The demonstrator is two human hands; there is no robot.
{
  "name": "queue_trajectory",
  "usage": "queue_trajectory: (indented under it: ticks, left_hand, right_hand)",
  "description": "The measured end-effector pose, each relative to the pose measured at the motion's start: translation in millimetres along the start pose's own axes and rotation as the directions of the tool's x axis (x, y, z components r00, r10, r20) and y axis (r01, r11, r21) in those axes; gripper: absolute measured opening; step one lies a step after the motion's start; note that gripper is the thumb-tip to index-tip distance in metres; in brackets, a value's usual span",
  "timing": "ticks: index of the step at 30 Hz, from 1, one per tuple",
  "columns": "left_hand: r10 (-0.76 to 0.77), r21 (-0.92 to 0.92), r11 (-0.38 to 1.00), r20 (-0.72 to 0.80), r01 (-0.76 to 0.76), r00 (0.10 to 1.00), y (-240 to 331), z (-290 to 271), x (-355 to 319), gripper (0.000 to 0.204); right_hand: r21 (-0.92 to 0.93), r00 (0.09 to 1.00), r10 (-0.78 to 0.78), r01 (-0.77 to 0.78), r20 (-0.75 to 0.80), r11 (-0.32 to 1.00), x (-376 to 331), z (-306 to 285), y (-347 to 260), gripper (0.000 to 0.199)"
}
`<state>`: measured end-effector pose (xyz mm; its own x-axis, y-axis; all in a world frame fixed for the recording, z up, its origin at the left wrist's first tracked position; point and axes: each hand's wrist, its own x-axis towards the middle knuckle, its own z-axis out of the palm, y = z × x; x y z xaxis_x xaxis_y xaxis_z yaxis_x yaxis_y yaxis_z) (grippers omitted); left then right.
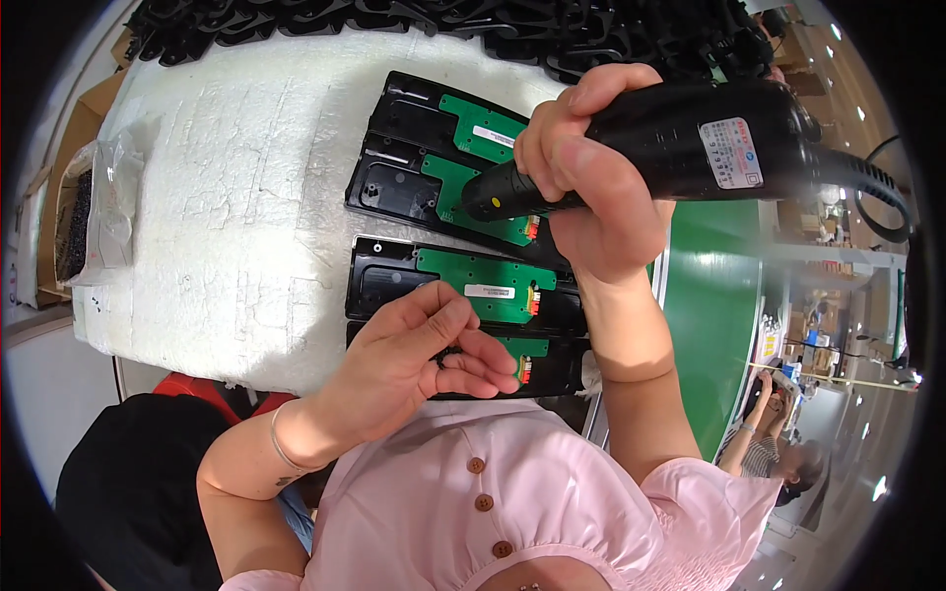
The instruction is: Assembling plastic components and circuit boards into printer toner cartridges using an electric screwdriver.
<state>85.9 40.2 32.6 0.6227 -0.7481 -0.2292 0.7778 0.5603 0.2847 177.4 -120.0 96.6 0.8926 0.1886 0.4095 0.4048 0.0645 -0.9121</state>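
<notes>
My right hand (603,182) is wrapped round a black electric screwdriver (665,133), held nearly level. Its nose points left and down over a black plastic housing (392,187) with a green circuit board (448,187) in it; the bit's tip is hidden. Similar housings lie in a row: one (402,110) farther off, another (379,288) nearer to me, and a last one partly under my left hand (419,345). That hand hovers above the nearer boards with thumb and forefinger pressed together and the other fingers curled. What it pinches, if anything, is too small to make out.
White foam (217,217) covers the work surface. Black plastic parts (473,25) are heaped along the far edge. At the left stands a cardboard box (94,113) with a clear bag (113,212). A green surface (714,305) runs along the right, with another person (774,453) beyond.
</notes>
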Motion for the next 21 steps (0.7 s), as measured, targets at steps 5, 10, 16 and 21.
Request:
queue_trajectory:
  ticks: [5,10,16,21]
  left_hand:
    - [0.106,0.098,0.991,-0.142,-0.093,0.984,4.5,0.0,1.4,0.018]
    - [0.133,0.082,0.990,-0.270,-0.115,0.954,10.8,7.8,2.3,0.018]
    - [0.177,-0.036,0.981,-0.229,-0.190,0.957,8.8,-4.1,7.4,0.016]
    - [0.175,-0.072,0.977,-0.279,-0.203,0.944,9.9,-0.1,14.4,0.016]
  right_hand:
    - [0.005,0.997,0.053,-0.053,0.055,0.999,4.2,4.0,1.0,0.021]
    - [-0.003,0.995,0.024,-0.023,0.100,1.000,4.7,5.4,3.3,0.021]
    - [0.033,0.999,0.001,-0.003,0.053,0.999,-0.1,8.5,1.6,0.023]
    - [0.365,0.956,-0.234,0.157,0.176,0.917,-8.8,-12.1,-54.8,0.035]
